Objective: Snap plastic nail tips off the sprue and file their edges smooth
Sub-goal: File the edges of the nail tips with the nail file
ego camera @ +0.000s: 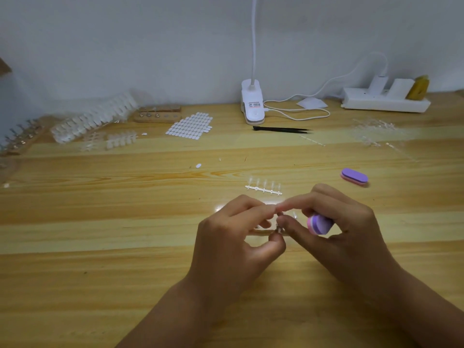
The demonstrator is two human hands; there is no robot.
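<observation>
My left hand (236,237) and my right hand (339,229) meet fingertip to fingertip just above the wooden table (100,247). Between the fingertips is a small clear sprue piece with nail tips (280,222), pinched from both sides and mostly hidden by the fingers. Tucked in my right palm is a purple and pink nail file block (319,224). Another clear sprue with several nail tips (263,188) lies on the table just beyond my hands.
A second purple file block (354,177) lies to the right. Black tweezers (281,129), a white clip lamp (252,102) with its cable, and a power strip (384,102) sit at the back. Stacks of clear nail tips (93,121) and a sticker sheet (190,125) lie at the back left.
</observation>
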